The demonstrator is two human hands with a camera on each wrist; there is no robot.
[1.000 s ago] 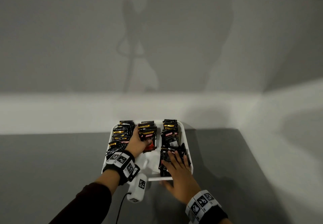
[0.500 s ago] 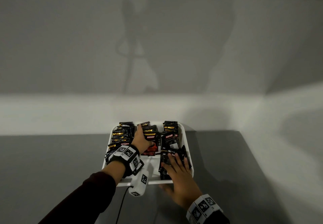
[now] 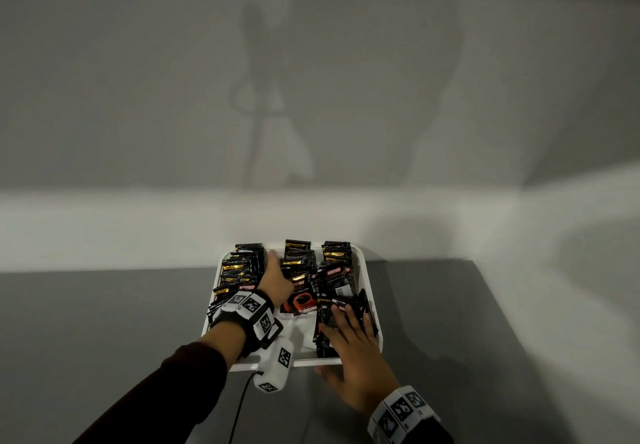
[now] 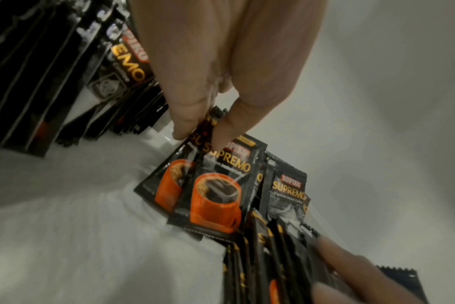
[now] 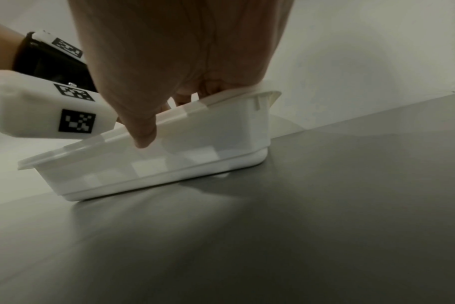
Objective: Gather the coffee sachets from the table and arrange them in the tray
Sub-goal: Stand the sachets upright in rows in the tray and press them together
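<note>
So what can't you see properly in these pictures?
- Head view: the left hand covers part of the middle row of sachets, so no exact count.
- Right wrist view: the tray wall hides everything inside it.
- Left wrist view: the near sachets at the bottom edge are blurred; the palm blocks the top.

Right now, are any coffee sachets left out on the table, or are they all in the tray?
All in, as far as shown: the sachets stand in rows inside the white tray; the grey table shows none.
</note>
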